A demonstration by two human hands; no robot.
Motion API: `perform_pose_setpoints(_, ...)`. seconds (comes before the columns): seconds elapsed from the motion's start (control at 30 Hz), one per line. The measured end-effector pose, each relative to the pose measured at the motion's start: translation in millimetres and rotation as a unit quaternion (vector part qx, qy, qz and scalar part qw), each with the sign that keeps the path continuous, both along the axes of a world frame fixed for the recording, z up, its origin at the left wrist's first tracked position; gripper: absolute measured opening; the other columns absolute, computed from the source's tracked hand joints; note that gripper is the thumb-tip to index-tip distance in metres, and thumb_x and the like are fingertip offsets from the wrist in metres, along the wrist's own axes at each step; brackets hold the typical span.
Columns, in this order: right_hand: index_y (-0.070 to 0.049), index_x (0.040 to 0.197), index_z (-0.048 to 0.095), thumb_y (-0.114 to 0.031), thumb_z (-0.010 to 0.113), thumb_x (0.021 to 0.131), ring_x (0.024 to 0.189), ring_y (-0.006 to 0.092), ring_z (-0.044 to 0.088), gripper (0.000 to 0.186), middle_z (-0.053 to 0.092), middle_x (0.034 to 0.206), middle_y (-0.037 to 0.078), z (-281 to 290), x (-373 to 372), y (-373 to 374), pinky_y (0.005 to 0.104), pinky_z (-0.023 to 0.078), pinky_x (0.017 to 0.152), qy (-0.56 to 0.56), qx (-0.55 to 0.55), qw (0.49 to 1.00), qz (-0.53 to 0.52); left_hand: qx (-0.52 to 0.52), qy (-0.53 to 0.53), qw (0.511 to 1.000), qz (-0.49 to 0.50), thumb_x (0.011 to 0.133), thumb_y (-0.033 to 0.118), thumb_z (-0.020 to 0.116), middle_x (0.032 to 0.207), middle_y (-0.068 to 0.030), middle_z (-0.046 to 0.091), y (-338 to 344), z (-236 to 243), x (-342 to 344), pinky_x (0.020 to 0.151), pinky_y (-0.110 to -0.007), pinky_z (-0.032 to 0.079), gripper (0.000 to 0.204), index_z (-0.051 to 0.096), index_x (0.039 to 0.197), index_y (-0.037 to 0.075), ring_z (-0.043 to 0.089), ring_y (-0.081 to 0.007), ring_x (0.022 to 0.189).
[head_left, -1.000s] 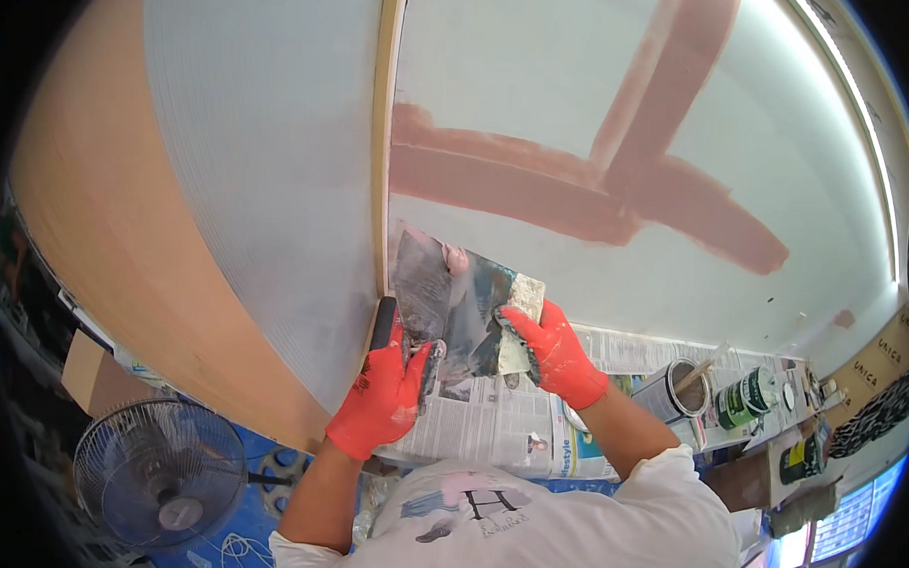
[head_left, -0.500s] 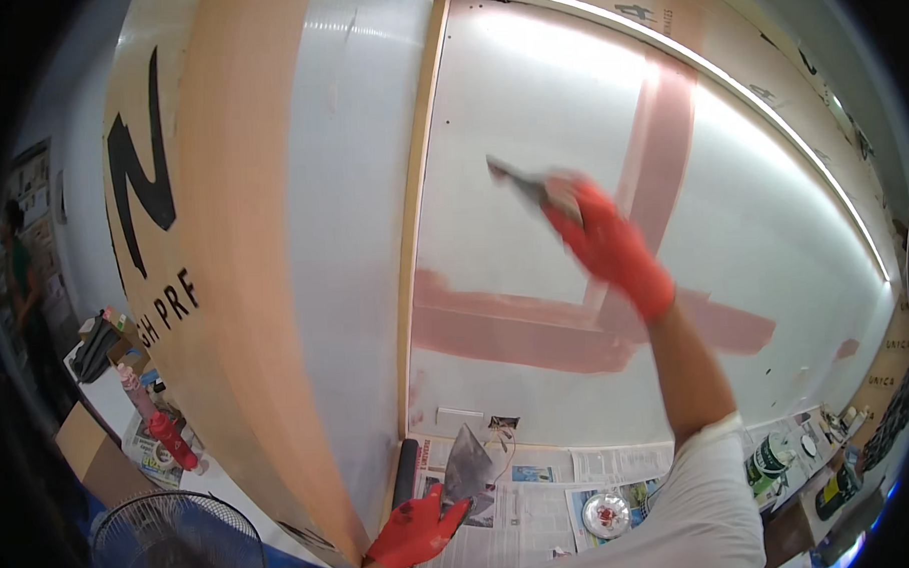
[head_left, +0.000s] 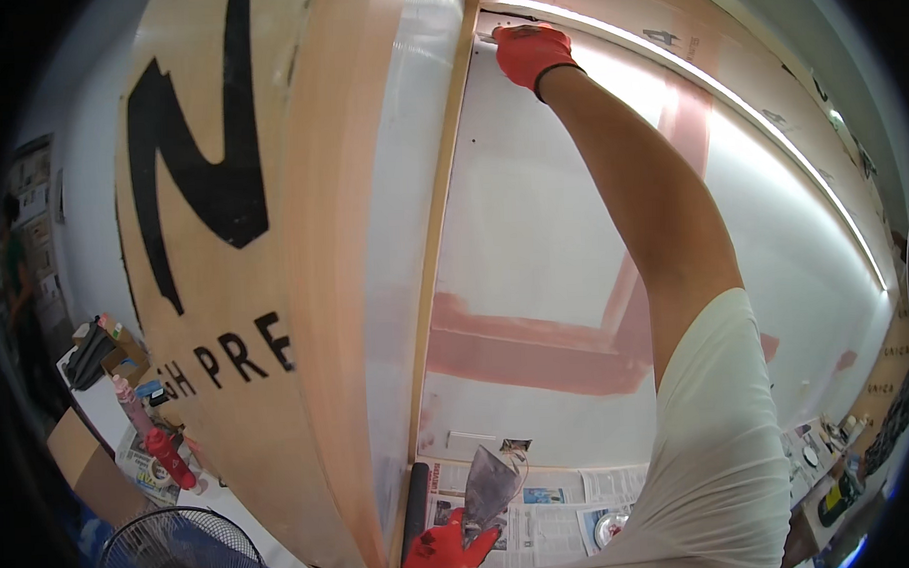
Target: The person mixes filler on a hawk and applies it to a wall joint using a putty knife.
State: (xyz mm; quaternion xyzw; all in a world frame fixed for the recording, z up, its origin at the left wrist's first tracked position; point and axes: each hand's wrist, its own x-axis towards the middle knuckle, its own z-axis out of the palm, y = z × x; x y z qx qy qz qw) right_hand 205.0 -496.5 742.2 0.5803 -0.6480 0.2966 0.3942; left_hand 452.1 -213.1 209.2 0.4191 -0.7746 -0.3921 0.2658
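My left hand (head_left: 446, 557), in a red glove, holds a wide putty knife (head_left: 490, 485) at the bottom centre, its grey, smeared blade pointing up. Higher up, my right hand (head_left: 535, 55), also in a red glove, is closed at the upper left corner of a white wall panel (head_left: 531, 191). It grips a second putty knife, mostly hidden by the fingers; only a little shows beside the wooden frame. Broad bands of pinkish filler (head_left: 537, 356) run across and up the panel.
A large plywood sheet (head_left: 216, 322) stands on the left, near a fan (head_left: 184, 554) and a red bottle (head_left: 168, 459). Newspaper (head_left: 553, 516) lies below the panel, with a round metal dish (head_left: 611, 526) on it. A light strip (head_left: 717, 72) edges the top.
My right hand has moved up and left, from the middle of the panel to its upper left corner. The left hand still holds its putty knife, and the view has shifted a little.
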Motion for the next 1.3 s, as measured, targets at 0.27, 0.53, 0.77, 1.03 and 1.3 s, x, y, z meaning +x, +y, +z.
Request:
perform_pose_setpoints(0.27,-0.010,0.095,0.060,-0.022,0.054,0.088,0.092,0.0251,0.063,0.016,0.065,0.089,0.007,-46,14,-4,0.0401,0.052,0.077,0.185,-0.003,0.979,-0.089,0.049,-0.077,0.996,0.000,0.091,0.066,0.055,0.102,-0.0265,0.067,-2,5,-2,0.076,-0.049,0.052,0.071,0.064,0.110,-0.002,0.065,-0.0435,0.093)
perform_pose_setpoints(0.53,-0.012,0.115,0.058,-0.014,0.048,0.088,0.098,0.0263,0.066,0.028,0.064,0.106,0.010,-91,23,43,0.0427,0.053,0.077,0.286,0.091,0.939,-0.171,-0.110,0.003,0.993,-0.044,0.096,0.060,0.051,0.105,-0.0282,0.065,-9,-42,-10,0.082,-0.045,0.052,0.065,0.061,0.117,-0.001,0.063,-0.0413,0.098)
perform_pose_setpoints(0.77,-0.012,0.109,0.064,-0.011,0.049,0.092,0.105,0.0293,0.065,0.023,0.067,0.106,0.011,-8,20,39,0.0434,0.053,0.083,0.160,-0.038,0.983,-0.079,-0.062,-0.089,0.993,-0.055,0.096,0.060,0.051,0.108,-0.0287,0.065,-11,-49,-10,0.083,-0.046,0.052,0.068,0.063,0.113,-0.004,0.062,-0.0417,0.103)
perform_pose_setpoints(1.03,-0.005,0.106,0.066,-0.013,0.058,0.085,0.088,0.0301,0.070,0.024,0.072,0.093,0.010,-20,24,17,0.0497,0.053,0.065,0.351,0.109,0.919,-0.142,-0.080,-0.119,0.986,-0.086,0.094,0.061,0.054,0.103,-0.0257,0.066,-16,-52,-8,0.076,-0.045,0.054,0.068,0.061,0.120,-0.001,0.065,-0.0419,0.095)
perform_pose_setpoints(1.3,-0.010,0.115,0.064,-0.016,0.058,0.087,0.095,0.0282,0.070,0.029,0.072,0.109,0.007,-135,24,23,0.0468,0.055,0.070,0.393,0.131,0.898,-0.150,0.028,-0.134,0.988,-0.064,0.097,0.051,0.053,0.100,-0.0264,0.064,-5,5,-4,0.068,-0.047,0.053,0.057,0.057,0.128,0.003,0.065,-0.0399,0.089)
